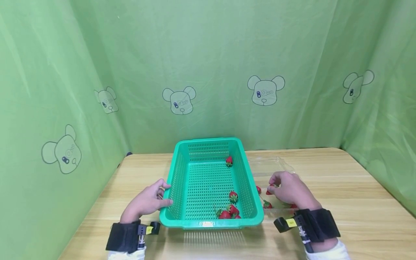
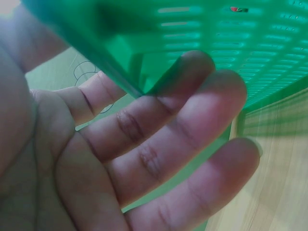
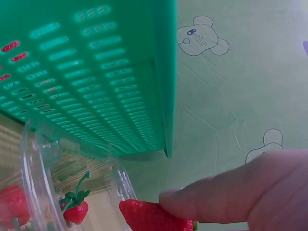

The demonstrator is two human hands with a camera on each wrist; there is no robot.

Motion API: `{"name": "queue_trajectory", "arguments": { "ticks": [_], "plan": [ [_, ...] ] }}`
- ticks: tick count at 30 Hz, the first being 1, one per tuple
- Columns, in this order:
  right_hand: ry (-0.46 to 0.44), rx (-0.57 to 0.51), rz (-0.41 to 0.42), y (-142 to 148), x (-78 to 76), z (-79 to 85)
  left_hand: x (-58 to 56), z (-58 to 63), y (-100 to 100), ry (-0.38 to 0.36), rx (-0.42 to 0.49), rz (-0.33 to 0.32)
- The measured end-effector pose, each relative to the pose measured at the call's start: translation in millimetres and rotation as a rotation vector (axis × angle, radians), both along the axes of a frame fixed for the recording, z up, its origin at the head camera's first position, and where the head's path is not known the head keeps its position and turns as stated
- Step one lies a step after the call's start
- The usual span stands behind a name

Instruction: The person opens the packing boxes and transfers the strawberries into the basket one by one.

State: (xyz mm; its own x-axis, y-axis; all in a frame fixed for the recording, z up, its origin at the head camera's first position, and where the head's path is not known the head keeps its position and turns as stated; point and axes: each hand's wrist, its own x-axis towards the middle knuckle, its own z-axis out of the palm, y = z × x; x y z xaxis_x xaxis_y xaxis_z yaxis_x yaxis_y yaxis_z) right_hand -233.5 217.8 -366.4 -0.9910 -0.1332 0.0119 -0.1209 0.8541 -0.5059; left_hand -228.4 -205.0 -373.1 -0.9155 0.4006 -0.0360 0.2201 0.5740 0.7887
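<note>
A green plastic basket (image 1: 209, 180) stands in the middle of the table. My left hand (image 1: 150, 198) holds its left rim, thumb over the edge and fingers against the outer wall (image 2: 183, 29). Inside lie several strawberries (image 1: 233, 196), most toward the near right corner and one at the far right. To the right of the basket, my right hand (image 1: 287, 187) pinches a strawberry (image 3: 154, 215) over a clear plastic box (image 3: 120, 180). More strawberries lie in that box, one with a green stem (image 3: 76, 211). The palm hides part of the box in the head view.
The light wood table (image 1: 351, 180) extends to both sides of the basket. A clear lid (image 1: 264, 164) lies behind the right hand. Green curtains (image 1: 221, 72) with printed bear heads hang behind the table and at its sides. Each wrist wears a black strap (image 1: 123, 236) with a small camera.
</note>
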Motion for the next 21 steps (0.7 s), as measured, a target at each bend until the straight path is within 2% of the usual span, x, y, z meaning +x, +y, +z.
{"name": "queue_trajectory", "arguments": {
  "ticks": [21],
  "plan": [
    [0.043, 0.002, 0.012, -4.8, 4.2, 7.2, 0.6, 1.1, -0.1, -0.004, 0.0, -0.006]
  ]
}}
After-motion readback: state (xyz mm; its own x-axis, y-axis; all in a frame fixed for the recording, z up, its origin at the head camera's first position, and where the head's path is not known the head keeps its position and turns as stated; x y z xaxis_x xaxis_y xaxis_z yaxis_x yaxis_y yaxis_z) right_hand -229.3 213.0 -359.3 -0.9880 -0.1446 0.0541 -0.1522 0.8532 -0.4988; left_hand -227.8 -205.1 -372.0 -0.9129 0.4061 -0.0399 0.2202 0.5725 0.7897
